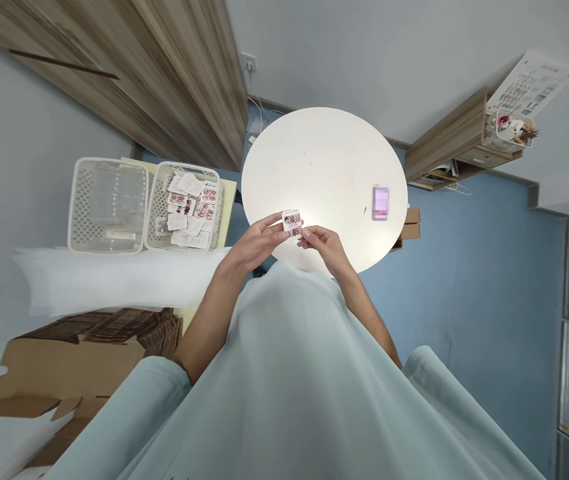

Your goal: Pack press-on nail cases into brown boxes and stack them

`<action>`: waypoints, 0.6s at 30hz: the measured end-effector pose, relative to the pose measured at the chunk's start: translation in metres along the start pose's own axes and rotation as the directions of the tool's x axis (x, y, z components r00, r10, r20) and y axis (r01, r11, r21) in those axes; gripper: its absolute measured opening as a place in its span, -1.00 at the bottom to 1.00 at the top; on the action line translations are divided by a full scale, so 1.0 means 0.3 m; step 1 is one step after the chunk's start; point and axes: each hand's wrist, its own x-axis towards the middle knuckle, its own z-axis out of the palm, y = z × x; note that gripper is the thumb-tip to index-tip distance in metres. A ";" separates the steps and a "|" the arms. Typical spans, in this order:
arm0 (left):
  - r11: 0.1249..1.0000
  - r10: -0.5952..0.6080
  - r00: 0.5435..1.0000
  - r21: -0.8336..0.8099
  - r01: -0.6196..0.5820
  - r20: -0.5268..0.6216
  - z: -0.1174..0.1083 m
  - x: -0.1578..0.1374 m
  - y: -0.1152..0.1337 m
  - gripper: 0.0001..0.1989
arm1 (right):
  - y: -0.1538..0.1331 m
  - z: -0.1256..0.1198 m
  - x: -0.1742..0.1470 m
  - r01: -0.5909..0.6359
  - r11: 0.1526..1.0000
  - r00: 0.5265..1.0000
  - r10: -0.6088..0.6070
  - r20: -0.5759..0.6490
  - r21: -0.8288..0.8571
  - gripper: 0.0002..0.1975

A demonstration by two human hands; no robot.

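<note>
A small white card of press-on nails (292,219), with rows of dark, red and pink pieces, is held up over the near edge of the round white table (324,153). My left hand (254,243) grips it from the left, thumb in front and fingers behind. At the card's lower right corner, my right hand (325,245) is closed, with thumb and forefinger pinching the edge. Similar cards (189,207) lie heaped in a white perforated basket (157,223) to the left, some face up and others showing white backs.
Left of the full basket stands a second white basket (77,207) with clear packs inside. White sheeting (129,280) and flattened cardboard boxes (84,367) lie nearer me. A phone-like blurred object (380,203) rests on the table's right. A wooden shelf (449,140) stands by the wall.
</note>
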 end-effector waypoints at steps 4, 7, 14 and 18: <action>0.997 0.071 0.990 0.021 -0.069 -0.124 -0.008 0.003 -0.021 -0.14 | -0.014 0.033 -0.023 0.191 0.956 0.967 -0.222 -0.127 -0.223 -0.47; 0.991 0.114 0.976 0.084 -0.100 -0.185 -0.005 -0.001 -0.033 -0.12 | -0.020 0.068 -0.041 0.311 0.845 0.921 -0.381 -0.082 -0.436 -0.56; 0.973 0.188 0.961 0.174 -0.154 -0.203 0.011 -0.018 -0.059 -0.18 | 0.017 0.120 -0.043 0.339 0.656 0.867 -0.497 -0.048 -0.674 -0.67; 0.953 0.263 0.923 0.224 -0.203 -0.281 0.001 -0.021 -0.071 -0.33 | 0.012 0.108 -0.053 0.279 0.788 0.881 -0.437 -0.180 -0.548 -0.66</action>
